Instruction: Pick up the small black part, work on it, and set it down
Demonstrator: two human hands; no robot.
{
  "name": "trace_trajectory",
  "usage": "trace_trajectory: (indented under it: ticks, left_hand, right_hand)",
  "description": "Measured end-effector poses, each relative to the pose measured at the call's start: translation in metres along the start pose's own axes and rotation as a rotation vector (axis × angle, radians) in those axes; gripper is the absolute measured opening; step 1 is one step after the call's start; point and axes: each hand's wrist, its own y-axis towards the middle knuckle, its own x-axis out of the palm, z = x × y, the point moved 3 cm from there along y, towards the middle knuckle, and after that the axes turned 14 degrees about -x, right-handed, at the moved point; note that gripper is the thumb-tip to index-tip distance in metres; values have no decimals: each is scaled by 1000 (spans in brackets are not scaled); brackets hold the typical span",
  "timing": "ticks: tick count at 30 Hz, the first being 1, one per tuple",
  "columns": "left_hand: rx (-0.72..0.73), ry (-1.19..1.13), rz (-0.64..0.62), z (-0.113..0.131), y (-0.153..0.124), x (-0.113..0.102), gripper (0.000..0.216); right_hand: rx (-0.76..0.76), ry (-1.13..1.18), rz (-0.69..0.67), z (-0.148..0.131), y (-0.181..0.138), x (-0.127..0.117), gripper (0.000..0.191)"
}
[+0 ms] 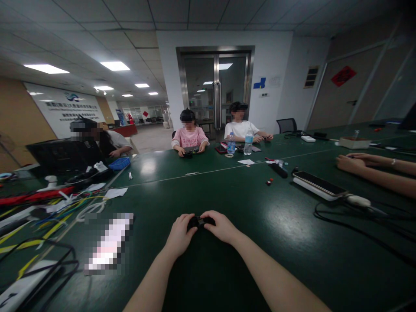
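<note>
A small black object (200, 222) with rounded ends sits between my two hands, low over the green table (247, 195). My left hand (180, 234) is closed on its left end, thumb towards me. From the other side, my right hand (223, 226) grips the right end with thumb and fingers. My fingers cover much of the object, so its exact kind cannot be made out. Left of my left hand lies a blurred-out, phone-shaped flat thing (112, 242).
Cables (61, 212) crowd the left side near a blue basket (119, 163). At right, a phone (320, 184) rests on a white block with thick cords. Another person's hands (352, 162) are beyond it. Water bottles (248, 142) stand before people seated across the table.
</note>
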Motion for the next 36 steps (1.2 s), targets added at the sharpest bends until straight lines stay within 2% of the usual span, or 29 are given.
trace_trajectory:
  ticks: [11, 28, 36]
  left_hand:
    - [46, 20, 24, -1, 1, 1, 43]
    - [-24, 9, -11, 3, -2, -1, 43]
    - [12, 11, 8, 2, 0, -1, 43]
  right_hand:
    - [-66, -21, 33, 5, 3, 3, 28]
    - [-12, -1, 10, 4, 0, 2, 28]
    - [-12, 6, 6, 2, 0, 1, 28]
